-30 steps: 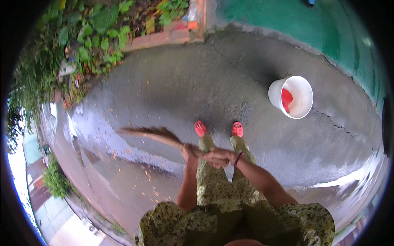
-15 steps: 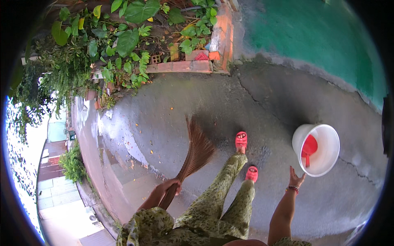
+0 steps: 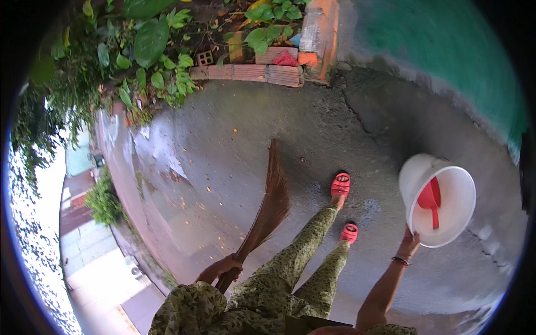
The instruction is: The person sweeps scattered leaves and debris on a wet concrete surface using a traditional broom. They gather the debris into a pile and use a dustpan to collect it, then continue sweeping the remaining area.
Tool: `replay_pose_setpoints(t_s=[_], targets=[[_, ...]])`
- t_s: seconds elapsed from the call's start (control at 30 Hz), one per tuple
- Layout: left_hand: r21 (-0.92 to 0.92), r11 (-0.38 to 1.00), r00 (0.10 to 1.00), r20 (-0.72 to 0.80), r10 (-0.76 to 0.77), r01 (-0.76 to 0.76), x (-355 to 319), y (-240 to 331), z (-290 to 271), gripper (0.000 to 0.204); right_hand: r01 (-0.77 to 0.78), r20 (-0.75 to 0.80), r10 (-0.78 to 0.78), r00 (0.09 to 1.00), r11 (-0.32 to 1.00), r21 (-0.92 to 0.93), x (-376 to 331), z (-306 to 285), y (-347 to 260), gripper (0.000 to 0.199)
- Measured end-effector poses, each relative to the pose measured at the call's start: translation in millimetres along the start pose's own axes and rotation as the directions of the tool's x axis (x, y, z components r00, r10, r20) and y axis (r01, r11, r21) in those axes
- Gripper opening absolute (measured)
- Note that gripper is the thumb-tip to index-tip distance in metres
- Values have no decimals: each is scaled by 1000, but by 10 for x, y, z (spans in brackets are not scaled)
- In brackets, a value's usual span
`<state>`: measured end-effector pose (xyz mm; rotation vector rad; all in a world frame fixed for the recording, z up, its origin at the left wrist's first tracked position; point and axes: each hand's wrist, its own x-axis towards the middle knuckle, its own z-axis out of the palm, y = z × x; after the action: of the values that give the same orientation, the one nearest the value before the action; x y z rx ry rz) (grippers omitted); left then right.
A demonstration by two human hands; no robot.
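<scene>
My left hand (image 3: 229,266) is wrapped round the narrow bound end of a brown bristle broom (image 3: 266,211), whose bristles fan out ahead of my legs. On my right, a white plastic bucket (image 3: 412,177) leans with its mouth toward me. My right hand (image 3: 409,245) grips the near edge of its rim, and some of the fingers are hidden behind the wall. Inside the bucket lies a red plastic dipper (image 3: 429,196) with its handle pointing down toward the near rim.
Wet grey concrete (image 3: 234,151) with scattered yellow leaves lies underfoot. A low brick edging (image 3: 240,73) bounds a leafy plant bed at the far left, and a green wall (image 3: 446,56) stands far right. My feet wear red sandals (image 3: 340,184).
My right hand has moved from just short of the bucket to its rim and taken hold. The bucket is tilted further, and the dipper has shifted inside. The broom has swung slightly.
</scene>
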<state>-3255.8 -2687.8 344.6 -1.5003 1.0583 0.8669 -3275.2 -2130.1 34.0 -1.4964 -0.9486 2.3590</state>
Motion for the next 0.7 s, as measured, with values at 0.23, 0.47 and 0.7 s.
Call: replay_pose_setpoints(t_s=[0.23, 0.47, 0.7], targets=[[-105, 985, 987, 69, 148, -140, 63, -120, -263, 43, -117, 236, 128, 963, 991, -62, 352, 2054, 567, 43], [-189, 968, 980, 84, 183, -164, 169, -276, -413, 45, -379, 272, 346, 898, 922, 79, 1268, 2980, 1563, 50], [-424, 864, 921, 149, 361, -270, 603, -679, -266, 43, -516, 185, 550, 814, 832, -203, 929, 3304, 1777, 46]])
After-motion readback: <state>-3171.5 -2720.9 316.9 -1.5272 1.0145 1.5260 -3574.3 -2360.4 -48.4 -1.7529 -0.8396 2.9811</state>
